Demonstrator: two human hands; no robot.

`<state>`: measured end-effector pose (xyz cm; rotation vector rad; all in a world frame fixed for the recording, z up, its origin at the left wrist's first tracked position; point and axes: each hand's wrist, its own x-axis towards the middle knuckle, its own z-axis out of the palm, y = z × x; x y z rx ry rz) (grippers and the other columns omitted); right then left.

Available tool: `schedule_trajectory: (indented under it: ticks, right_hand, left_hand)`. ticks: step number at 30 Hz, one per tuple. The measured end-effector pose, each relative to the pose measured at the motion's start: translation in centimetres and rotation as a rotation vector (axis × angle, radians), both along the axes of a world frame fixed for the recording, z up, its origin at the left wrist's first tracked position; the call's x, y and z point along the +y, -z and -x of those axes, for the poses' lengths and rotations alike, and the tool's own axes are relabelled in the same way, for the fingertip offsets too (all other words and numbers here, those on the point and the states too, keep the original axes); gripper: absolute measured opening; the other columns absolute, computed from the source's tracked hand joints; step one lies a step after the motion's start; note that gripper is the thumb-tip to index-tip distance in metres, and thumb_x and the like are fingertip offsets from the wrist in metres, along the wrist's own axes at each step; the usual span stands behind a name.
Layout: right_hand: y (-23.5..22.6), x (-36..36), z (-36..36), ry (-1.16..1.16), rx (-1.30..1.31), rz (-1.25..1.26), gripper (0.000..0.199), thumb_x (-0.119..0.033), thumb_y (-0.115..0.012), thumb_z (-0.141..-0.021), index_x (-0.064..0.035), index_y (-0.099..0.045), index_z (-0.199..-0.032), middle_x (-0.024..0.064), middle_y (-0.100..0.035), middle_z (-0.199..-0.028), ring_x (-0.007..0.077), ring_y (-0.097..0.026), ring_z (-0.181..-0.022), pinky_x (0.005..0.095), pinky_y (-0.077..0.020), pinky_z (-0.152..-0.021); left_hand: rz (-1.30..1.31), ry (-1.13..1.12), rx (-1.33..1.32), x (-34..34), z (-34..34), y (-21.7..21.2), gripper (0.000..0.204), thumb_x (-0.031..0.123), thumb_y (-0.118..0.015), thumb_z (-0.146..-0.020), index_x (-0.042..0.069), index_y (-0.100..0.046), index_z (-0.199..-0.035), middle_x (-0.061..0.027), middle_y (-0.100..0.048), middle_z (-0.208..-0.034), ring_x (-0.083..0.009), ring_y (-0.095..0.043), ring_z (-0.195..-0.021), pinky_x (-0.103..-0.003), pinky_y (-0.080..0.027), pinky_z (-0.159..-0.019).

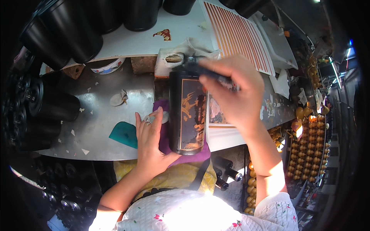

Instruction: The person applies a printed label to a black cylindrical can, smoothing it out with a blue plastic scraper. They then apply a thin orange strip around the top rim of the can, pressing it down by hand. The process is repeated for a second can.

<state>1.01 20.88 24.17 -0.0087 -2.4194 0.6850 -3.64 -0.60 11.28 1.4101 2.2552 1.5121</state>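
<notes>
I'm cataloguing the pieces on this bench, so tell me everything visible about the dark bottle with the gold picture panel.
The dark glossy cylindrical bottle lies lengthwise on a purple cloth at the grey worktable's near edge. A gold-framed panel with gold and orange figures faces up. The left hand steadies its lower left side; the right hand covers its far end, pressing a thin dark tool there. Its material cannot be told.
</notes>
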Motion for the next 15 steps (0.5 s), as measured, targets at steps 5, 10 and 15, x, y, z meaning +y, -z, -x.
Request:
schedule_trajectory:
  ticks: [5, 10, 15]
  right_hand:
    - [2.2, -6.7, -7.7, -0.346, -0.122, -0.339, 0.018, -0.014, -0.074, -0.074, -0.0137, -0.073, -0.092, -0.0020, -0.068, -0.088, 0.0152, -0.060, -0.071, 0.0304, -0.0461, -0.055]
    - [1.3, -1.0, -1.8, -0.007, -0.059, 0.043, 0.026, -0.008, -0.077, -0.075, -0.0114, -0.071, -0.100, 0.0023, -0.071, -0.090, 0.0222, -0.064, -0.076, 0.0358, -0.0488, -0.065]
    - [3.7, -4.2, -4.3, 0.271, 0.195, 0.189, 0.029, 0.007, -0.078, -0.072, -0.0044, -0.066, -0.096, 0.0084, -0.072, -0.095, 0.0200, -0.064, -0.079, 0.0302, -0.0483, -0.072]
  left_hand:
    - [-0.042, 0.012, 0.007, 0.7, -0.1, 0.5, 0.109, 0.030, -0.088, -0.064, -0.004, -0.031, -0.150, -0.0262, -0.052, -0.130, -0.0426, -0.051, -0.122, -0.069, -0.013, -0.115]
    - [-0.013, 0.003, 0.012, 0.4, -0.1, -0.3, 0.105, 0.029, -0.088, -0.063, 0.001, -0.037, -0.150, -0.0227, -0.055, -0.120, -0.0412, -0.053, -0.115, -0.069, -0.015, -0.114]
    - [-0.004, 0.010, 0.052, 0.7, -0.3, -0.6, 0.102, 0.028, -0.089, -0.061, 0.006, -0.043, -0.149, -0.0146, -0.053, -0.097, -0.0339, -0.054, -0.092, -0.072, -0.016, -0.113]
